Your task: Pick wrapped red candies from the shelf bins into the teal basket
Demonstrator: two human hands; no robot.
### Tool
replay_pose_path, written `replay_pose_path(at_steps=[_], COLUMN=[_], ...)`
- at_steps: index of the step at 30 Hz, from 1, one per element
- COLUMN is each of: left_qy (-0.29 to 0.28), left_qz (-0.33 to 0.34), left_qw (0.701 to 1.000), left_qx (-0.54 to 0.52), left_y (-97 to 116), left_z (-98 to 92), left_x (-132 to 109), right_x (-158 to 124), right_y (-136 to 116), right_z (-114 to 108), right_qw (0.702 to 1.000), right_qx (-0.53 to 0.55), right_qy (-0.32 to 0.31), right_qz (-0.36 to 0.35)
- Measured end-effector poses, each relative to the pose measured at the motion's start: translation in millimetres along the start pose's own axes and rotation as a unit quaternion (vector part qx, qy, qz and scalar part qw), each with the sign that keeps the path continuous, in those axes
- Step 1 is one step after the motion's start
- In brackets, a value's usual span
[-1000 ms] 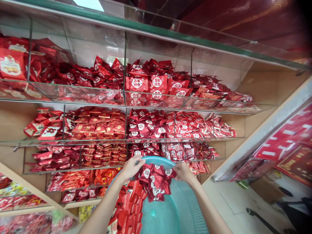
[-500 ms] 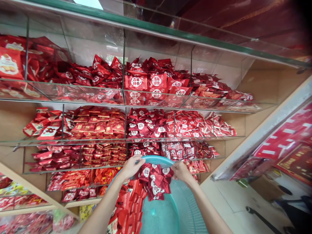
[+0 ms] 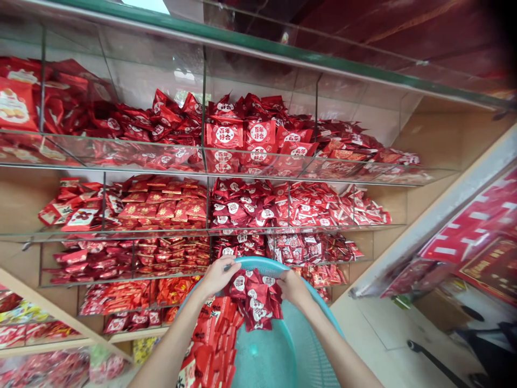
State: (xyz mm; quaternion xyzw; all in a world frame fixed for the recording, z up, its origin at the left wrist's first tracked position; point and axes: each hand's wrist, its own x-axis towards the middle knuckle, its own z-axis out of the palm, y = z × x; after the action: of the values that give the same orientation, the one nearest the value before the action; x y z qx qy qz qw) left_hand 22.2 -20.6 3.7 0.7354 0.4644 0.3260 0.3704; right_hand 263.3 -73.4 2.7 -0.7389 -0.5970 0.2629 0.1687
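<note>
- Since a second ago, the right grip has come leftward against the dark red packets, and the upper right one of these has slid left too; the left grip has kept its place.
- Far left, large red packets with a pale picture on the front stand high up on the glass shelves; well below them lie some yellow packets.
- Next, red packets with gold print are stacked in a middle compartment.
- The left grip bends at the far rim of the turquoise basket, beside the dark red packets; I cannot tell whether it clasps the rim or a packet.
- Below it, bright red packets with black lettering overlap along the basket's left side.
- The dark red packets sit bunched inside the far part of the basket, between the two grips.
- The right grip has its fingers curled at the bunch's right edge, touching it; whether it pinches a packet is hidden.
- Far right, a red sheet with white shapes hangs above the tiled floor.
</note>
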Motion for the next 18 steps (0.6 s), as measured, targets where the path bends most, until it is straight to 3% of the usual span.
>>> replay_pose_path(at_steps=[6,10,12,18], left_qy=[0.004,0.004,0.005,0.008], left_qz=[0.007,0.007,0.007,0.007], left_qw=[1.0,1.0,1.0,1.0], left_qx=[0.004,0.009,0.008,0.0], left_y=[-2,-3,-2,2], left_z=[0.9,1.3,1.3,0.5], left_x=[0,1,1,-1], right_x=[-12,-21,-26,-30], right_y=[-11,-27,-32,-35], right_z=[-12,-12,-6,13], right_qw=[0.99,0.965,0.949,0.931], right_qx=[-0.118,-0.143,-0.156,-0.236], right_qy=[0.068,0.02,-0.003,-0.003], right_qz=[-0.035,-0.219,-0.273,-0.279])
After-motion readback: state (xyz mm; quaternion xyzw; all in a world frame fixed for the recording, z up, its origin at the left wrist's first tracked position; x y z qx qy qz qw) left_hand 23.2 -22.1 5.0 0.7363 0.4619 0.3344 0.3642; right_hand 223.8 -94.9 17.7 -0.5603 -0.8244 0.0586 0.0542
